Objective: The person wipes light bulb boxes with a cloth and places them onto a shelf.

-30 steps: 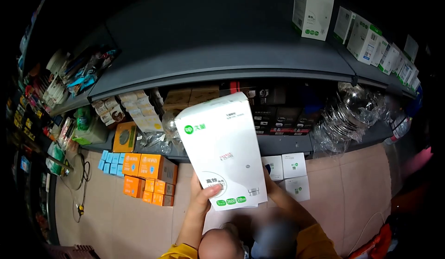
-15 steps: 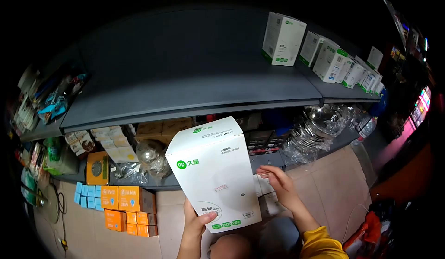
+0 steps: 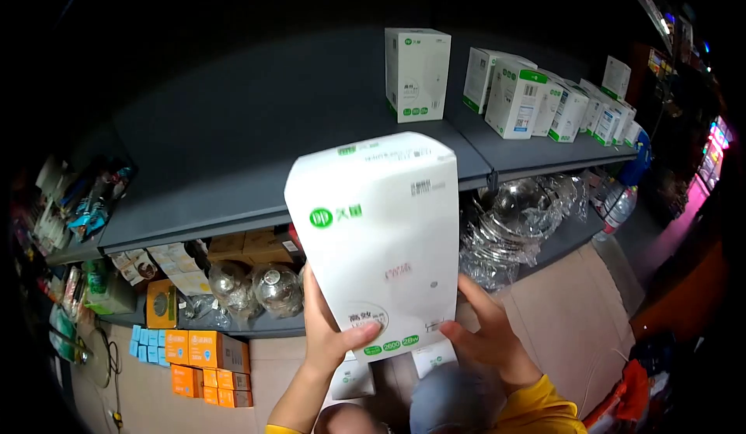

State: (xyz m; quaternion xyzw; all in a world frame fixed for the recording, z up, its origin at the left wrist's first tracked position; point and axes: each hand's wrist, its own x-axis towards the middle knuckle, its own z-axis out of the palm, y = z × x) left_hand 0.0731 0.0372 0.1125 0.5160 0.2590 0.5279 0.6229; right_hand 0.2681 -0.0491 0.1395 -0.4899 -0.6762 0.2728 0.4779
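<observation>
White 28W bulb carton point(image 3: 381, 240) in a two-handed grip, upright and tipped slightly, in front of the grey shelf point(image 3: 311, 154).
Left hand point(image 3: 330, 333): thumb on front face, lower left corner, fingers along the side. Right hand point(image 3: 486, 333): thumb at lower right corner, carton pinched between both. Similar white-green cartons point(image 3: 418, 76) on the shelf; orange boxes point(image 3: 210, 356) on the floor point(image 3: 272, 372), beside light-blue boxes point(image 3: 148, 345).

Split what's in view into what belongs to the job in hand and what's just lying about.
Job in hand:
- large white box, held by left hand and right hand
- probably the similar box on the shelf

Apparently just lying about:
- orange boxes and light-blue boxes on the floor
- plastic-wrapped shiny metalware below the shelf
</observation>
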